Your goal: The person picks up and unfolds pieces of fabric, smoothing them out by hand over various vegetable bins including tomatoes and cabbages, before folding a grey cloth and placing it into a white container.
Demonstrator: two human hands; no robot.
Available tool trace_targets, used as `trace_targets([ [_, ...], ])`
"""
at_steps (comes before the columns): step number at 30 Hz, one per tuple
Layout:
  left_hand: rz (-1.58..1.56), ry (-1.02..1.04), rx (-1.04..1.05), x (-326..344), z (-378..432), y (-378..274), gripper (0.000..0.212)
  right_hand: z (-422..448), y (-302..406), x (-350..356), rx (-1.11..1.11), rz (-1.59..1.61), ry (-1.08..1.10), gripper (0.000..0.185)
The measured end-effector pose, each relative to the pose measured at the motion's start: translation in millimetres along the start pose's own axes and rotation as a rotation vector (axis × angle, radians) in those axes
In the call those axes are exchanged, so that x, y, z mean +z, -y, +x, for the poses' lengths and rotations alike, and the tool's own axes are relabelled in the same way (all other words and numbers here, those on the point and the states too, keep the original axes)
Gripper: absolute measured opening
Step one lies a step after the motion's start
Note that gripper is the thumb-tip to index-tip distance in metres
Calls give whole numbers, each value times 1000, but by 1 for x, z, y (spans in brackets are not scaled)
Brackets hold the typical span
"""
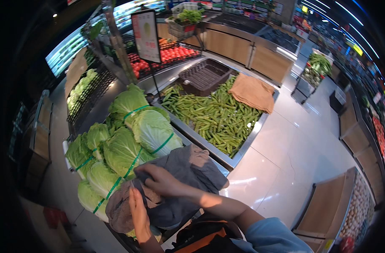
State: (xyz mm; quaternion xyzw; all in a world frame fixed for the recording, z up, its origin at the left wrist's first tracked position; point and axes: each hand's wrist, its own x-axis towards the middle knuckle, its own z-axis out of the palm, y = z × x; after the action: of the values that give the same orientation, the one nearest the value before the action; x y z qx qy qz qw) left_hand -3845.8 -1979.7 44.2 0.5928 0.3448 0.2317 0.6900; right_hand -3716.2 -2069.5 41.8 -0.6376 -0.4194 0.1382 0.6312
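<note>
A grey-brown cloth (192, 170) lies bunched over the near end of a stack of Napa cabbages. My right hand (162, 180) is curled around a fold of it. My left hand (138, 207) rests on its near left part with straight fingers held together; its thumb is hidden, so I cannot tell if it grips the fabric. Several pale green Napa cabbages (122, 148) lie beside and partly under the cloth, bound with green bands (134, 163). Another cabbage shows a little below the cloth, near my left wrist.
Beyond the cabbages, a metal-edged bin (255, 129) holds green pods (217, 117), a dark plastic crate (205, 76) and a folded orange-brown cloth (254, 91). A price sign (146, 36) stands before tomatoes (179, 52). A loaded cart (312, 69) stands on the tiled floor (287, 136) at right.
</note>
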Motion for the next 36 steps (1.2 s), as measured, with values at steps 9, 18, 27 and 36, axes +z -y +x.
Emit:
trace_targets([
  [9,-293,194,-120,16,-9,2,27,-53,30,25,-85,-540,-253,34],
  [18,-412,-69,-25,16,-9,2,38,-94,8,0,7,-763,-412,31],
  [27,-458,-117,-30,11,0,-8,37,-112,-6,-29,158,-396,-222,15],
  [36,-110,236,113,8,10,-3,15,-57,34,-53,407,1042,-236,23],
])
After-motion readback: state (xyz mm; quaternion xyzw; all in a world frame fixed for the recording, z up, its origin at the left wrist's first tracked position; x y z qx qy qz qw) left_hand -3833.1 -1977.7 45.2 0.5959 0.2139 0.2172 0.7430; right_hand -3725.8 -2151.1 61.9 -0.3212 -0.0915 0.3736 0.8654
